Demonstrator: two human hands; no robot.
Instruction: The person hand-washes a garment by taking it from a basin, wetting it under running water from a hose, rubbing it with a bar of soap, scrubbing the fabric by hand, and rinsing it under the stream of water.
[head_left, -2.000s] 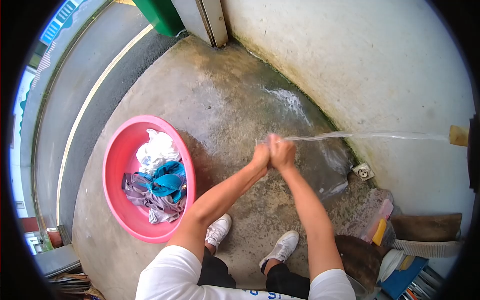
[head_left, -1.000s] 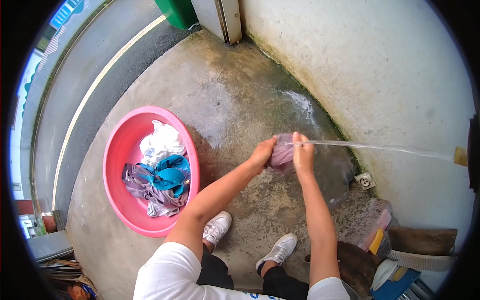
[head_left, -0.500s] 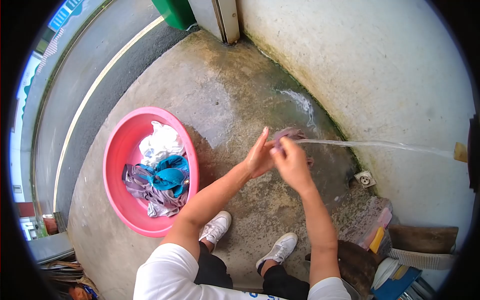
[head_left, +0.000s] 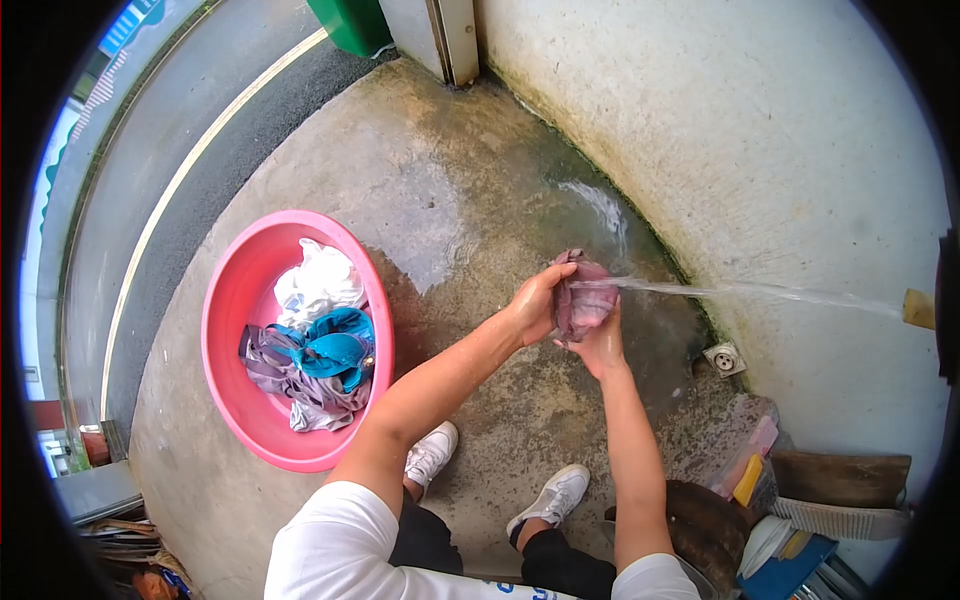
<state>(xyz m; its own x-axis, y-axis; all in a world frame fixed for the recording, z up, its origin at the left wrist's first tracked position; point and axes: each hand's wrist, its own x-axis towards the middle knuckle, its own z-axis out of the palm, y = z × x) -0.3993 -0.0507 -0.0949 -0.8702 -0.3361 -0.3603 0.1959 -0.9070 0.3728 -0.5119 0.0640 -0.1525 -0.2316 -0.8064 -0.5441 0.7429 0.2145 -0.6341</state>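
Between my hands is a wet, crumpled mauve garment (head_left: pixel 590 295), and a jet of water (head_left: pixel 750 290) strikes it from the right. My left hand (head_left: pixel 536 304) grips its left edge, thumb on top. My right hand (head_left: pixel 602 346) holds it from below, with the fingers partly hidden behind the cloth. To the left of my arms a pink basin (head_left: pixel 217 360) stands on the concrete. Inside it are a white garment (head_left: pixel 320 285), a blue garment (head_left: pixel 338 350) and a greyish-purple garment (head_left: pixel 275 365).
The water comes from a spout (head_left: pixel 918 309) at the pale wall (head_left: pixel 720 130). A round drain cover (head_left: pixel 724 359) lies near the wall's foot. Wooden boards (head_left: pixel 840 480) and other items are piled at lower right. A green bin (head_left: pixel 350 25) stands by the road.
The mauve garment is now spread between both hands in the water jet. My right hand has turned and moved under it, while my left hand has closed on its edge.
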